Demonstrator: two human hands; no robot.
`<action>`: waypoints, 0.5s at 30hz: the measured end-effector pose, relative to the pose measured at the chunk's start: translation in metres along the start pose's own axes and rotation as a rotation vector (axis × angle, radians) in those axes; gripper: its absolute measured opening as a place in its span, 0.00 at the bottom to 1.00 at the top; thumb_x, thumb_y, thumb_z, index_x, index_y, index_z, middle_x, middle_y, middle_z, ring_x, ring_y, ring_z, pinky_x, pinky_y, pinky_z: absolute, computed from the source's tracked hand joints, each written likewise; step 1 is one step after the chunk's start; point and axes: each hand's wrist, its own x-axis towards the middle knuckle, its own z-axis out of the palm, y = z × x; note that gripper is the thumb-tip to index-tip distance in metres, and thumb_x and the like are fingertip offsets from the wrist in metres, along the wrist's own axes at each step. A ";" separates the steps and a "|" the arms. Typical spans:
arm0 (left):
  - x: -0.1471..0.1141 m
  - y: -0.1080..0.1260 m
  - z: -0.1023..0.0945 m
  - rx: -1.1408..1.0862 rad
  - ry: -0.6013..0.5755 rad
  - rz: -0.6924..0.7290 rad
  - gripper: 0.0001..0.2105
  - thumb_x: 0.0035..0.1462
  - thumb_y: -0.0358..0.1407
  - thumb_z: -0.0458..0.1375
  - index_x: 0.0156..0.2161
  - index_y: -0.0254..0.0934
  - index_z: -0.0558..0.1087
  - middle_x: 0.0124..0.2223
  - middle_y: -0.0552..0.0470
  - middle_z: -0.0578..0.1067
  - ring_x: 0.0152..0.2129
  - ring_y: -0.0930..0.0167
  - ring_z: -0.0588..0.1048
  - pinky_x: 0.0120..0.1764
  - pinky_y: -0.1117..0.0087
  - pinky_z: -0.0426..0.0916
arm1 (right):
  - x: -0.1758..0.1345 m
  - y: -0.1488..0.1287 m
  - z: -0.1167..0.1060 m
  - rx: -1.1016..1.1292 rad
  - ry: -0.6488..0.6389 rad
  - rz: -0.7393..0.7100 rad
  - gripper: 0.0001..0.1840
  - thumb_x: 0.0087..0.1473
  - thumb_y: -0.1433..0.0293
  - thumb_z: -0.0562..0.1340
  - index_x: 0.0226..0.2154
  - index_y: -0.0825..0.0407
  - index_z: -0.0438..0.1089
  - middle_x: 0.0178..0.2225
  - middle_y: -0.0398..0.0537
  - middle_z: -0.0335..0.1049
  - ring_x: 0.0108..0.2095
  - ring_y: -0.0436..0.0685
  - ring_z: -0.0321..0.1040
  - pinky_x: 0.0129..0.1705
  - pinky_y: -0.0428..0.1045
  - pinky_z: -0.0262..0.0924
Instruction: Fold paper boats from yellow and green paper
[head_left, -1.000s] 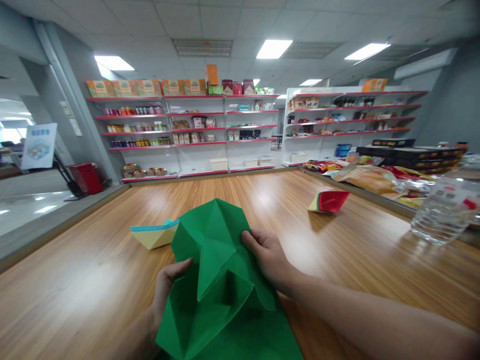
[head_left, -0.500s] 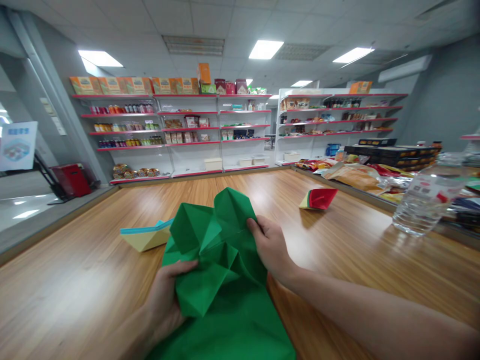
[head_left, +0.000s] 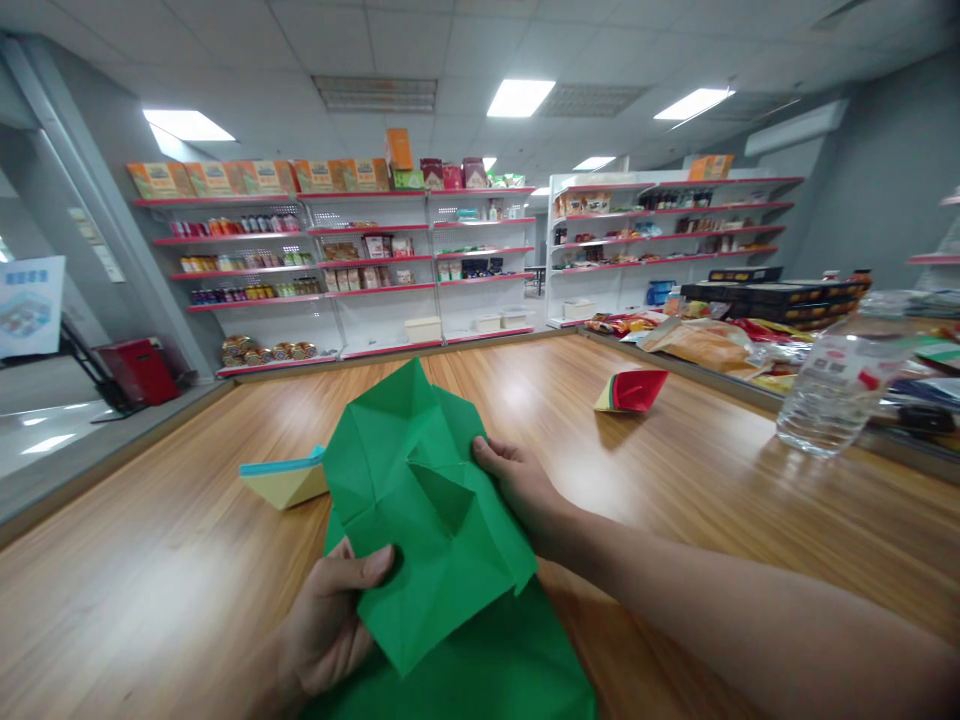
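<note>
Holding the creased green paper sheet (head_left: pixel 420 500), left hand (head_left: pixel 330 620) and right hand (head_left: pixel 517 480) pinch its edges mid-fold above the wooden table (head_left: pixel 712 480); next crease likely needs flattening.

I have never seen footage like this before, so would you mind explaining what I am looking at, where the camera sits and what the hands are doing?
There is no machine here: the camera is worn on a person's head, looking forward and down at their own bare hands. The left hand pinches the near edge of a creased green paper sheet, thumb on top. The right hand grips the sheet's right edge. Both work above a wooden table. On the table lie a yellow and blue folded paper boat to the left and a red folded paper boat farther right. A clear plastic bottle stands at the right, beside snack packets. Shop shelves line the back wall.
</note>
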 end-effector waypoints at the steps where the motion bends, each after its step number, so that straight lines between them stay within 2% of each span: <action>1: 0.000 0.000 -0.002 -0.007 0.008 0.012 0.22 0.52 0.24 0.55 0.53 0.37 0.68 0.48 0.44 0.75 0.51 0.55 0.66 0.56 0.49 0.56 | 0.002 -0.002 -0.002 -0.020 0.023 -0.021 0.18 0.50 0.57 0.62 0.37 0.54 0.72 0.34 0.52 0.75 0.32 0.58 0.72 0.38 0.54 0.65; 6: 0.000 0.005 -0.003 -0.015 0.132 0.063 0.24 0.47 0.24 0.58 0.52 0.39 0.68 0.43 0.46 0.78 0.48 0.56 0.70 0.54 0.52 0.60 | 0.016 -0.020 -0.028 -0.219 0.172 -0.148 0.17 0.47 0.56 0.63 0.31 0.53 0.73 0.27 0.46 0.73 0.28 0.56 0.69 0.32 0.50 0.63; 9: 0.003 0.011 0.003 -0.003 0.285 0.097 0.21 0.45 0.25 0.58 0.48 0.37 0.71 0.41 0.45 0.78 0.44 0.55 0.73 0.50 0.51 0.66 | 0.022 -0.034 -0.042 -0.404 0.211 -0.271 0.19 0.47 0.53 0.62 0.27 0.53 0.71 0.22 0.43 0.69 0.23 0.52 0.63 0.26 0.47 0.57; 12: 0.011 0.019 0.005 0.049 0.394 0.222 0.11 0.51 0.27 0.56 0.41 0.34 0.73 0.35 0.46 0.79 0.34 0.62 0.78 0.39 0.61 0.74 | 0.021 -0.048 -0.045 -0.656 0.131 -0.279 0.21 0.48 0.52 0.60 0.25 0.54 0.70 0.19 0.41 0.65 0.20 0.49 0.57 0.22 0.45 0.51; 15: 0.017 0.024 -0.001 0.164 0.400 0.305 0.04 0.53 0.28 0.56 0.34 0.33 0.73 0.25 0.52 0.76 0.19 0.72 0.75 0.24 0.73 0.72 | 0.019 -0.060 -0.041 -0.957 0.049 -0.299 0.23 0.51 0.52 0.56 0.23 0.55 0.68 0.18 0.39 0.60 0.19 0.48 0.53 0.21 0.45 0.45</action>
